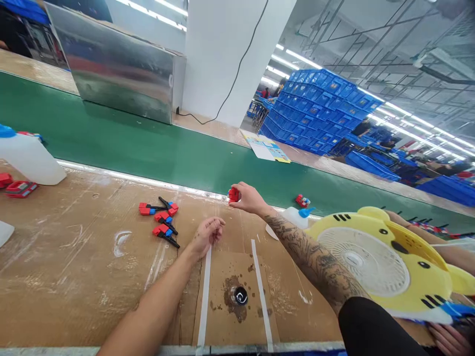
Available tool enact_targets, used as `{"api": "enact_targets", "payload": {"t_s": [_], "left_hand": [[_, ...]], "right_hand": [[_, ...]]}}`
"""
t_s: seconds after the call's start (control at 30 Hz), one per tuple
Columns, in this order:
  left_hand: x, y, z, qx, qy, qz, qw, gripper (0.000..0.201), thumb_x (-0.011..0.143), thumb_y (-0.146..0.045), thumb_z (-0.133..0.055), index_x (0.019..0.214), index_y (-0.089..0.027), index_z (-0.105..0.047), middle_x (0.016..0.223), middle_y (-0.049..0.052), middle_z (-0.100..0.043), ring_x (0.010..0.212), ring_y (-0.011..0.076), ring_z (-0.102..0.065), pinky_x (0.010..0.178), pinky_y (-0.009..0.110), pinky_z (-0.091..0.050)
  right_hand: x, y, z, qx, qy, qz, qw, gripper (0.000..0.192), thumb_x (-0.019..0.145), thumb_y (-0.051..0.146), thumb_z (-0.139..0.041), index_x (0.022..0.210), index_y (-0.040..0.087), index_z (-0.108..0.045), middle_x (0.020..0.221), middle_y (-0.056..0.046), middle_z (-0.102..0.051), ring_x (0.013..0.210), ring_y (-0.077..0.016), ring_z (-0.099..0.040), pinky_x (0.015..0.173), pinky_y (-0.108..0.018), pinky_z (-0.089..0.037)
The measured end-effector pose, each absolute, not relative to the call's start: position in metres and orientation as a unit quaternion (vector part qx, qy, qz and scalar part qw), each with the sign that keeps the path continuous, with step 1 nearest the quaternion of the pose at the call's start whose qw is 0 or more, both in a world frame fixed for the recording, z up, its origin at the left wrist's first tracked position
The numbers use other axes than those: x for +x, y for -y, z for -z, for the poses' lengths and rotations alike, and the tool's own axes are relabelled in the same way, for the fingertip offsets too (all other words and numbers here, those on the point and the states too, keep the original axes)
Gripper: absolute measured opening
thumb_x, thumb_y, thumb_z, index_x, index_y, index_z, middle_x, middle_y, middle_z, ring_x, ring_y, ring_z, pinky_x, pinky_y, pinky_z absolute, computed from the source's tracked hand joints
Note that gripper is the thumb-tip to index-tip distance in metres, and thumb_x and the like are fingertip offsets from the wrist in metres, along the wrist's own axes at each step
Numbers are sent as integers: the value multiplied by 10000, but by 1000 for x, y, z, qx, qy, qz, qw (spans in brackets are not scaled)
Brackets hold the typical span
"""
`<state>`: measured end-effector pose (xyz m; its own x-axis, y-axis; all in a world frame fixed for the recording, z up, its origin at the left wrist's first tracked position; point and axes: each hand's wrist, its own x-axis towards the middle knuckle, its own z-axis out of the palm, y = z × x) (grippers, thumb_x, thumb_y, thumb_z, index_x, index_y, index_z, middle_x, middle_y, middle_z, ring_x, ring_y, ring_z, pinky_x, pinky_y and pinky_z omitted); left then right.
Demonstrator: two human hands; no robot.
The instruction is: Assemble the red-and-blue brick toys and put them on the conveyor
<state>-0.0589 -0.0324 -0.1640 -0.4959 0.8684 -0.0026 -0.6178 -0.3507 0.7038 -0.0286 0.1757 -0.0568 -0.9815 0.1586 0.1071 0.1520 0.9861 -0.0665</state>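
My right hand pinches a small red plastic toy part between thumb and fingers, at the near edge of the green conveyor belt. Below and left of it, my left hand hovers over the cardboard with its fingers curled in, and nothing shows in them. Left of that hand lies a small group of red, blue and black toy parts. Nearer to me, a small round container with dark contents sits on a cardboard sheet edged with white tape, with wet spots around it.
The green belt runs across, carrying another toy part. A yellow animal-faced fan stands right, beside another person's hand. White bottles stand left; a blue-tipped bottle is behind my right forearm. Blue crates are stacked beyond.
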Motion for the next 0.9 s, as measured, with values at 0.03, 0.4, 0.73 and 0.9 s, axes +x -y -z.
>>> {"api": "enact_targets", "payload": {"t_s": [0.03, 0.4, 0.73, 0.9], "left_hand": [[-59, 32, 164, 193, -333, -798, 463, 446, 733, -543, -757, 888, -140, -646, 630, -26, -548, 522, 67, -459, 502, 193, -313], [-60, 29, 162, 218, -368, -776, 464, 453, 712, -558, -748, 844, -139, -635, 484, -62, -470, 442, 69, -371, 471, 212, -262], [-61, 29, 159, 218, -381, -763, 475, 463, 690, -556, -756, 845, -139, -629, 501, -60, -485, 452, 72, -400, 461, 214, -244], [-62, 28, 159, 221, -386, -758, 476, 454, 690, -548, -757, 848, -143, -628, 503, -60, -485, 463, 74, -398, 468, 215, -241]], "right_hand": [[-39, -184, 58, -89, 995, -6, 39, 503, 742, 351, -745, 1181, 146, -606, 1050, -82, -617, 926, -219, -615, 810, -293, -470], [-115, -251, 72, -87, 992, 30, -86, 430, 600, 262, -800, 999, 144, -693, 1014, -112, -684, 884, -256, -646, 722, -269, -450], [-109, -271, 101, -112, 990, -41, -75, 659, 700, 294, -766, 1307, 135, -568, 1222, -127, -668, 1056, -251, -639, 853, -261, -475], [-97, -279, 105, -125, 988, -63, -64, 666, 685, 277, -778, 1301, 140, -565, 1198, -135, -675, 1051, -262, -641, 860, -284, -483]]}}
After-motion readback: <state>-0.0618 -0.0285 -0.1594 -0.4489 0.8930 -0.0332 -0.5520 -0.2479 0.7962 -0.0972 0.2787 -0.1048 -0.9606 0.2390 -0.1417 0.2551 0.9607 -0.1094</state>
